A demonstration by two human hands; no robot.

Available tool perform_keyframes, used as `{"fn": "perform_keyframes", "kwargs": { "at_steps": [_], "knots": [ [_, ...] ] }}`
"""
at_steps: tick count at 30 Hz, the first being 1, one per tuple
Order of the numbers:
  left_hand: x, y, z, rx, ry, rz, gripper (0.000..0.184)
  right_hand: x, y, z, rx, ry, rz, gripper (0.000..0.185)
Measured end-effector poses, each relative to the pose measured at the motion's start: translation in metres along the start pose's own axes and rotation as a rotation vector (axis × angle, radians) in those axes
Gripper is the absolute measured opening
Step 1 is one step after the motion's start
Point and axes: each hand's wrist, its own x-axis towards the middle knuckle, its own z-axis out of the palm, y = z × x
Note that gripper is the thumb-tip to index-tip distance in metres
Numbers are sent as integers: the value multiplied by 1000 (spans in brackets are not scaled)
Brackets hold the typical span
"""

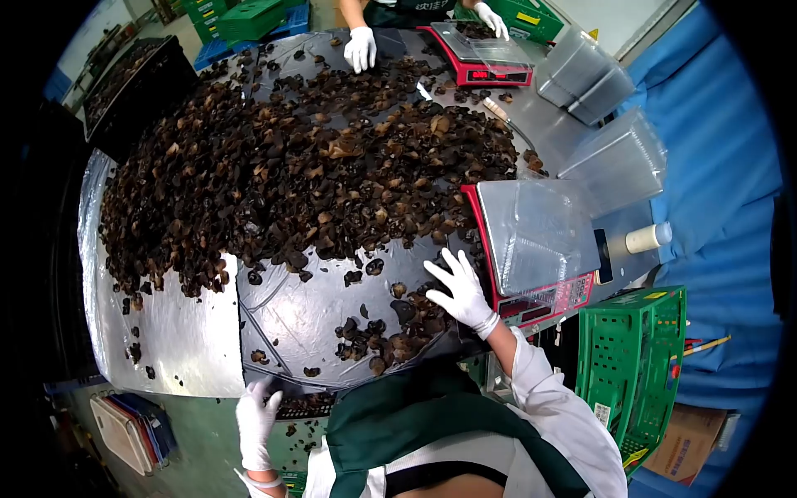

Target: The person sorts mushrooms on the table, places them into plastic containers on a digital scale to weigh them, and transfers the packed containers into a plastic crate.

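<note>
A broad heap of dark brown, curled pieces that look like dried wood ear mushrooms [274,174] covers much of the table. My right hand [459,290], in a white glove, has its fingers spread above a small pile of the pieces [390,336] at the near edge. Right beside that hand stands a red scale [531,303] with a clear plastic container [540,241] on its plate. My left hand [256,419], gloved too, is at the table's near left edge, thumb apart from the fingers, with nothing visible in it.
Across the table, a co-worker's gloved hand [360,50] is near the heap, beside a second red scale [486,62]. Clear containers [618,158] stand at the right. Green crates [635,365] are stacked below on the right. A black bin [137,95] stands at the far left.
</note>
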Motion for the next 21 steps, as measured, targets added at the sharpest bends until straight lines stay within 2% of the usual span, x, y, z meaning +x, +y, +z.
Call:
{"fn": "perform_keyframes", "kwargs": {
  "at_steps": [2,4,6,8,11,14,15,16,19,21],
  "knots": [
    [12,23,21,-325,128,282,63,-10,4,11,2,-38,-59,59],
    [19,61,38,-181,65,376,84,-19,-5,14,93,-69,-142,60],
    [33,81,64,-44,26,547,97,-27,-16,10,176,-122,-175,66],
    [41,91,91,-59,-22,618,100,-32,-23,6,136,-206,-249,83],
    [51,107,104,-94,-36,672,102,-38,-33,3,53,-248,-261,94],
    [62,124,105,-78,-38,726,102,-37,-30,11,202,-156,-162,92],
    [67,126,108,-83,-20,745,101,-35,-28,15,233,-113,-127,78],
    [73,127,110,-82,-21,745,101,-32,-24,20,248,-60,-109,57],
    [85,132,111,-104,28,752,95,-15,-31,22,9,-10,-104,31],
    [84,135,107,-63,17,760,95,-8,-33,23,-96,-86,-119,28]
  ]
}}
